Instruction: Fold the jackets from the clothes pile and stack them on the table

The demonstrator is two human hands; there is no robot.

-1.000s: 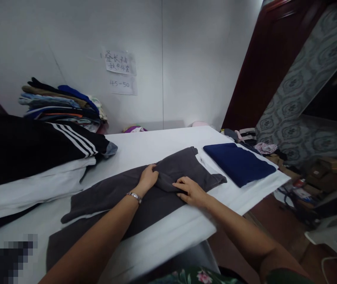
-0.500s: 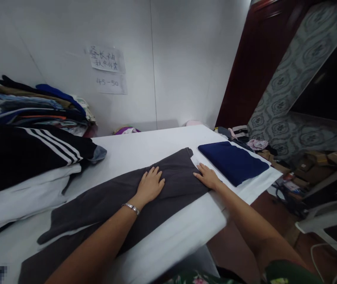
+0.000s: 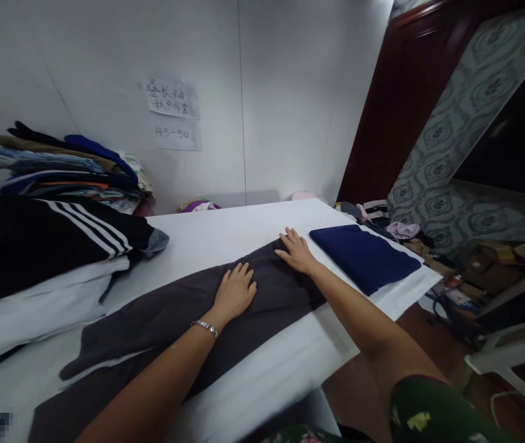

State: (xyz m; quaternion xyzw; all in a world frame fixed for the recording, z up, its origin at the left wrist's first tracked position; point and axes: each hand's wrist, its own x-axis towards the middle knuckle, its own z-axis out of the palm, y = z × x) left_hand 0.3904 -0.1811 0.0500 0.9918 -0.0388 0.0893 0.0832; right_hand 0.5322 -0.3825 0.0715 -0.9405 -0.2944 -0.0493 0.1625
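Dark grey trousers (image 3: 170, 307) lie spread across the white table (image 3: 272, 218), their legs reaching toward the lower left. My left hand (image 3: 236, 290) rests flat on the middle of the cloth, fingers stretched out; a silvery bracelet circles that wrist. At the upper right end of the trousers lies my right hand (image 3: 297, 251), its fingers spread over the far corner. Just right of it sits a folded navy garment (image 3: 364, 257), apart from the trousers.
Black clothing with white stripes (image 3: 59, 237) lies over white cloth (image 3: 45, 304) at the left. Behind it rises a stack of folded clothes (image 3: 69, 166). Paper signs (image 3: 174, 111) hang on the wall. Boxes (image 3: 493, 264) and a white stool (image 3: 516, 357) stand at the right.
My right hand has slid from the right edge of the trousers up and left to their far corner. My left hand stays in place.
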